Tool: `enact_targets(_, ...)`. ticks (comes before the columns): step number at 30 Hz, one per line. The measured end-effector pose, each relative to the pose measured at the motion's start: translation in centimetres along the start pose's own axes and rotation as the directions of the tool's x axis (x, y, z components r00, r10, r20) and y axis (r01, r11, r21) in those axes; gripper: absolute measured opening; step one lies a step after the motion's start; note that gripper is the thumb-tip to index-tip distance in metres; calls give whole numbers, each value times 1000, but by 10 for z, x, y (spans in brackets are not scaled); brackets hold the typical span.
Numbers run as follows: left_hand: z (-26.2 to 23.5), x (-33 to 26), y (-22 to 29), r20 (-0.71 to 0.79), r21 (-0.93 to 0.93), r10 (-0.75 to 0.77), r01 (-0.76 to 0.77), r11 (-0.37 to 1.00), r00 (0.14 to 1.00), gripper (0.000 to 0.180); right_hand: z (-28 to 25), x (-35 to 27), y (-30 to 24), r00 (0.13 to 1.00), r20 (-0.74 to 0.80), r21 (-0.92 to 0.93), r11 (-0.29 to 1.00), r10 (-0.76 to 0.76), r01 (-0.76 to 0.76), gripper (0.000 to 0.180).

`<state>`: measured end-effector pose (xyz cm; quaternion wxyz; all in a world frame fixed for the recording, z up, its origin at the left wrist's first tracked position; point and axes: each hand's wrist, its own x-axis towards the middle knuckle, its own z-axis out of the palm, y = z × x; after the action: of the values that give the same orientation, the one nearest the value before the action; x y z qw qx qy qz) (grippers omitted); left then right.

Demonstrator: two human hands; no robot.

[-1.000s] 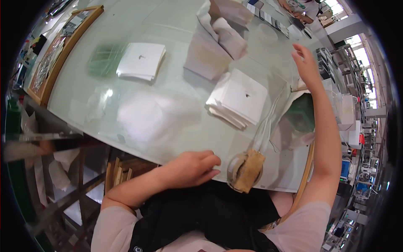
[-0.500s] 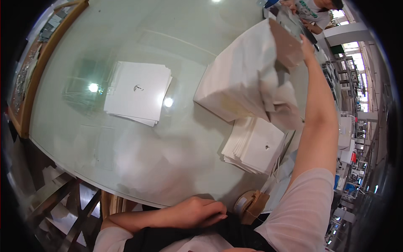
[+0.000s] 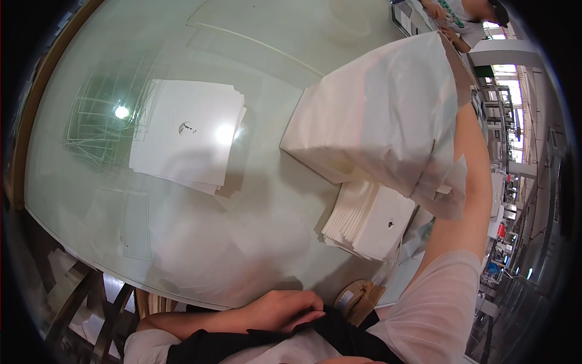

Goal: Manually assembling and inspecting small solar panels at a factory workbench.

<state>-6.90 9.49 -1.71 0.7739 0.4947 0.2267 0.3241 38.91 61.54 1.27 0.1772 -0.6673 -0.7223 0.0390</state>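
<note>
My left hand (image 3: pixel 290 310) rests at the near table edge, fingers curled in loosely, with nothing visible in them. My right forearm (image 3: pixel 476 161) reaches up the right side, behind a large white box-shaped package (image 3: pixel 370 112) with a loose, crumpled covering. That package hides my right hand, so its fingers and anything in them do not show. Just below the package, a leaning stack of white cards (image 3: pixel 370 221) has a small dark mark on top. Left of centre lies a flatter, slightly fanned stack of square white cards (image 3: pixel 182 130), also marked.
Clear thin sheets (image 3: pixel 103 130) lie left of the flat stack on the pale glossy table (image 3: pixel 254 206). A brown roll (image 3: pixel 357 300) sits at the near edge by my body. Another person (image 3: pixel 464 21) works at the far right. A wooden frame edge (image 3: pixel 45 79) borders the left.
My right hand has gone from the package's far upper edge to out of sight behind it. The loose covering has swung down and right over my forearm. My left hand stays curled in place.
</note>
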Motion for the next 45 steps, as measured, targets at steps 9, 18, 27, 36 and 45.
enact_targets(9,5,-1,-7,-93,135,68,-55,989,993,11,-24,-138,-115,994,61,-127,988,95,-87,44)
enact_targets(18,5,-1,0,-113,131,5,10,991,994,10,4,7,-79,982,38,-353,917,-185,187,50)
enact_targets(27,4,0,2,-136,70,-2,12,997,991,9,37,30,-80,991,37,-104,986,-125,129,58)
enact_targets(36,4,1,1,-120,136,33,-16,991,992,10,-2,-60,-124,982,187,-158,986,-19,49,48)
enact_targets(45,7,1,-2,-158,75,11,1,997,987,9,67,77,-96,910,-67,117,902,-410,415,56)
